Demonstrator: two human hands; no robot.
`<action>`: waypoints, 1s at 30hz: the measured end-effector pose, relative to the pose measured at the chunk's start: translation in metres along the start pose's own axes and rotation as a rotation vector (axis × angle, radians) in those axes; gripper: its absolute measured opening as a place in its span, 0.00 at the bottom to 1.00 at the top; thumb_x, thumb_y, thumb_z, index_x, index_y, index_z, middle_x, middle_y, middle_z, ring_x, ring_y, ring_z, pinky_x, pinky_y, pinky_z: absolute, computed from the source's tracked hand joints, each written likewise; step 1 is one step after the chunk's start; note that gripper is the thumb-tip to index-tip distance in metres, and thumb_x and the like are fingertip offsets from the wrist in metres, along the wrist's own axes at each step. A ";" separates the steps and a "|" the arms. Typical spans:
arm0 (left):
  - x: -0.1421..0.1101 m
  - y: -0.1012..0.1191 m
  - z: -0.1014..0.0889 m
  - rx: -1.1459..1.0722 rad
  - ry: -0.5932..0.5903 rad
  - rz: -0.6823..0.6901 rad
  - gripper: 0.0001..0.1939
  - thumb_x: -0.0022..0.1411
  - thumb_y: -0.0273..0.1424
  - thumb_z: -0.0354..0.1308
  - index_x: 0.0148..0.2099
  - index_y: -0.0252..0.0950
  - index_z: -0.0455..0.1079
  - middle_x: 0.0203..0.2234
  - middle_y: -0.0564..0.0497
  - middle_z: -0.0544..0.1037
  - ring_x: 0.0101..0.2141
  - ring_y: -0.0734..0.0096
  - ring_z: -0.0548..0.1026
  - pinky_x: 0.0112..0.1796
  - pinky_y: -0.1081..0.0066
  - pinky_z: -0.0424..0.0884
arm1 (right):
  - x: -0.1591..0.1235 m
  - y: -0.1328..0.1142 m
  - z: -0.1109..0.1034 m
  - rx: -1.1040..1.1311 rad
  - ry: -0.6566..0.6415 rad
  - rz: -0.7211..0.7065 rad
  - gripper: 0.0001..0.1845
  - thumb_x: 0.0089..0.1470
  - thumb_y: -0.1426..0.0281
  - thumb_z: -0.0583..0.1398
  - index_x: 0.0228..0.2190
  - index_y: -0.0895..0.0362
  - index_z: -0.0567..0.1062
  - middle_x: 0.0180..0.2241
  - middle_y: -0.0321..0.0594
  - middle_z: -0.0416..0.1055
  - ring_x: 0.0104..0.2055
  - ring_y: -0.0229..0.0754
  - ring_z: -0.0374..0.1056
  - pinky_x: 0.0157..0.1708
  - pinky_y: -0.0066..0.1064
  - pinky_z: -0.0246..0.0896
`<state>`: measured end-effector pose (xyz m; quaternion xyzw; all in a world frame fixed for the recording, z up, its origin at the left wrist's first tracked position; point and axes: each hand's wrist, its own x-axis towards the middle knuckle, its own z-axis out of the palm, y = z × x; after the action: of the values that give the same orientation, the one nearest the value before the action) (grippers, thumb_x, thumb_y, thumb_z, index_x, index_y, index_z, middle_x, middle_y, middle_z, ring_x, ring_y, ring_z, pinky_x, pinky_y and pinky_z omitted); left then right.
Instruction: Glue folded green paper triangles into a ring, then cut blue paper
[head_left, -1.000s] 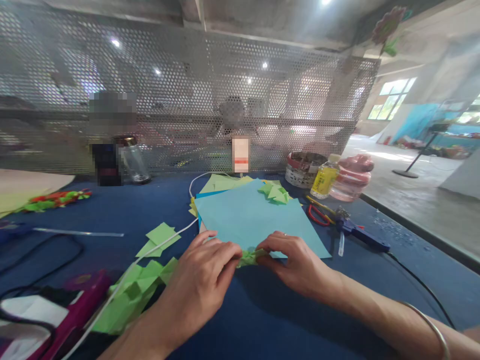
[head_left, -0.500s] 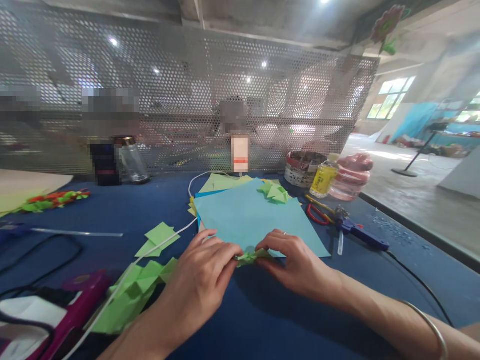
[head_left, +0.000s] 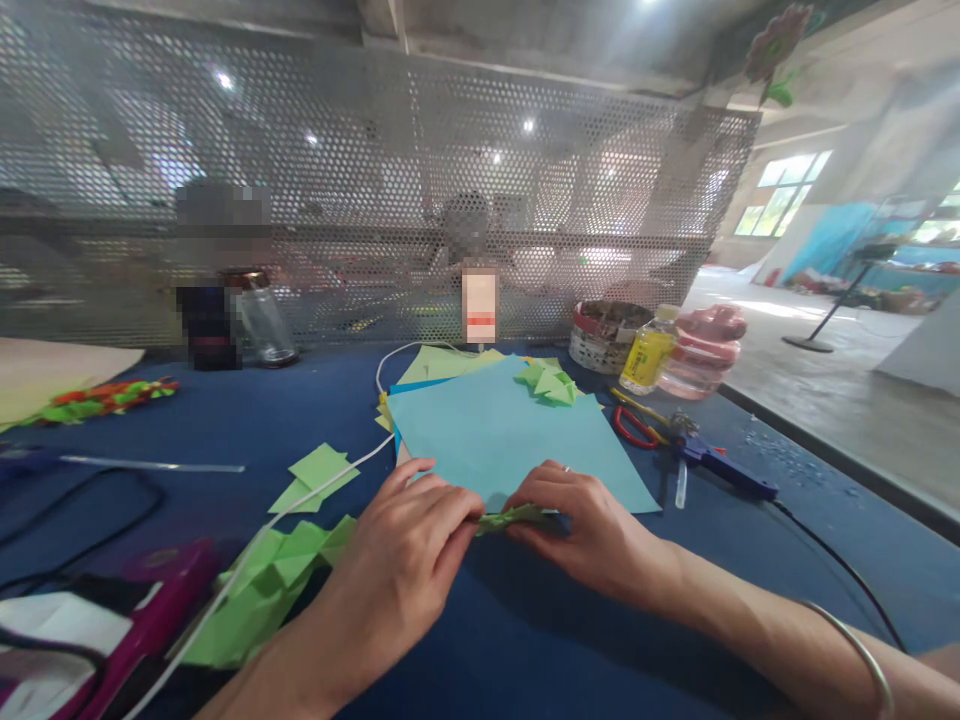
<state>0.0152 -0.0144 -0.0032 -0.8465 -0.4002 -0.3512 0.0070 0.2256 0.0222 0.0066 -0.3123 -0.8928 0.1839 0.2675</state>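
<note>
Desk, one, dark blue covering; its bare near part lay before us.

Purple object, one, at the near left, its kind unclear to us.

Folded green papers, one loose heap, beside our left forearm, with a white cable running over them.

Left hand, one: we had its thumb and forefinger pinched together on the left end of the green strip.

Right hand, one: thumb beneath and fingers above, closed on the strip's right part.

Green strip, one, apparently folded paper, between our two hands at the near edge of a light-blue sheet. Whether it touched the desk we could not tell. Handling, by our judgement: very light, springy at the folds, not slippery, easily creased or torn. Best held by a fingertip pinch at both ends, as we had it, without squeezing the middle flat.

Green squares, a few, flat, left of the sheet.

Glue gun, one, blue, to the right of the sheet, with red-handled scissors near it.

Crumpled green piece, one, on the sheet's far part.

Yellow-labelled bottle, pink jug and round tub, one each, grouped at the far right.

Glass jar, one, far left, before a perforated screen.
</note>
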 end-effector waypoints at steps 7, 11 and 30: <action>0.000 0.002 -0.001 -0.011 -0.020 0.003 0.08 0.64 0.20 0.50 0.39 0.39 0.65 0.27 0.58 0.74 0.29 0.73 0.70 0.51 0.56 0.58 | -0.001 -0.001 0.002 0.013 -0.001 0.002 0.05 0.52 0.79 0.60 0.30 0.59 0.76 0.27 0.38 0.72 0.31 0.37 0.64 0.34 0.28 0.58; -0.001 0.004 -0.002 -0.010 -0.045 -0.023 0.10 0.64 0.22 0.52 0.45 0.39 0.65 0.31 0.57 0.75 0.32 0.71 0.72 0.53 0.55 0.57 | -0.001 -0.002 0.004 0.001 0.019 -0.012 0.05 0.52 0.79 0.60 0.29 0.60 0.75 0.25 0.37 0.70 0.29 0.37 0.64 0.31 0.28 0.58; -0.003 0.011 0.004 -0.064 -0.090 0.000 0.10 0.65 0.22 0.50 0.32 0.37 0.67 0.25 0.56 0.71 0.30 0.72 0.68 0.51 0.55 0.57 | -0.007 -0.011 0.009 -0.042 0.001 -0.109 0.06 0.57 0.77 0.57 0.31 0.59 0.75 0.27 0.40 0.72 0.33 0.41 0.65 0.34 0.31 0.60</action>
<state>0.0234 -0.0223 -0.0048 -0.8611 -0.3888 -0.3255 -0.0381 0.2194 0.0077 0.0024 -0.2687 -0.9120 0.1503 0.2709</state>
